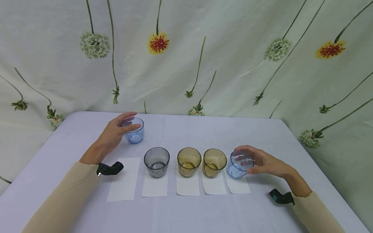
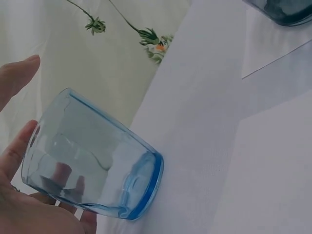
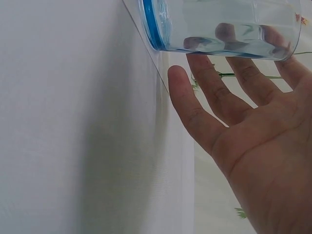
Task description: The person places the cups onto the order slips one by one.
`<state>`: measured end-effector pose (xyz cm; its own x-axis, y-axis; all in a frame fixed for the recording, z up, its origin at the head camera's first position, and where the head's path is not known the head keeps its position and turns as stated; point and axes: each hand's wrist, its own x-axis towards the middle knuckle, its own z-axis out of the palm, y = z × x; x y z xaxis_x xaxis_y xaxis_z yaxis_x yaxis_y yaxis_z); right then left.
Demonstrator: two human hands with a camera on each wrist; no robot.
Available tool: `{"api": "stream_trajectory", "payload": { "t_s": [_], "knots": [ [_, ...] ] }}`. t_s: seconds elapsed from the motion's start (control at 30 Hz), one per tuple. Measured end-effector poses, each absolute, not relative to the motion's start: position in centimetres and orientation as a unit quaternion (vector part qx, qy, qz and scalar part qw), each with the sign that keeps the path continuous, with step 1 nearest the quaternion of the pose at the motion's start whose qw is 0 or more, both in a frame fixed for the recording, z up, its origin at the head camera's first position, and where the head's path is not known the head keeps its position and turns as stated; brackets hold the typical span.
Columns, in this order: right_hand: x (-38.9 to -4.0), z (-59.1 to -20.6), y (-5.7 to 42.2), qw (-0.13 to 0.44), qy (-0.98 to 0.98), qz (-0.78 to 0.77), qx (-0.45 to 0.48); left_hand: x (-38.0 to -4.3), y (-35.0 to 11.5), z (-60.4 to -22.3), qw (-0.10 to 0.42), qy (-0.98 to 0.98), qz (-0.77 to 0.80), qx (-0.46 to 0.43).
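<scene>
My left hand is spread around a clear blue glass at the back left of the table. In the left wrist view its thumb is apart from the glass wall, while the other fingers lie along the far side. At the right end of a row, my right hand holds another blue glass between thumb and fingers. This glass is over a white paper strip. In the right wrist view the little finger is away from the glass; the thumb is out of frame.
A grey glass and two amber glasses, one left and one right, stand on paper strips between the hands. A wider strip lies at the left, beside my left wrist. Behind the white table hangs a flowered cloth.
</scene>
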<state>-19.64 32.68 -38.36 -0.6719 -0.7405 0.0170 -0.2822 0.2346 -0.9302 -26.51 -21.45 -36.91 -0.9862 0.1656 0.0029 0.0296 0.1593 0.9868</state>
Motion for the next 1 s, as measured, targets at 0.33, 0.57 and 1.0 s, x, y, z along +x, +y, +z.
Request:
{"api": "stream_trajectory", "payload": {
  "t_s": [0.33, 0.57, 1.0],
  "knots": [
    [-19.73, -38.47, 32.75, 0.220, 0.751, -0.519, -0.343, -26.49, -21.28, -37.62, 0.092, 0.716, 0.690, 0.058],
    [-19.78, -38.53, 32.77, 0.219, 0.751, -0.517, -0.347, -26.43, -21.16, -37.95, 0.088, 0.731, 0.675, 0.057],
    [-19.65, -38.46, 32.76, 0.219, 0.758, -0.515, -0.335, -26.53, -20.80, -37.94, 0.082, 0.738, 0.668, 0.051]
  ]
}}
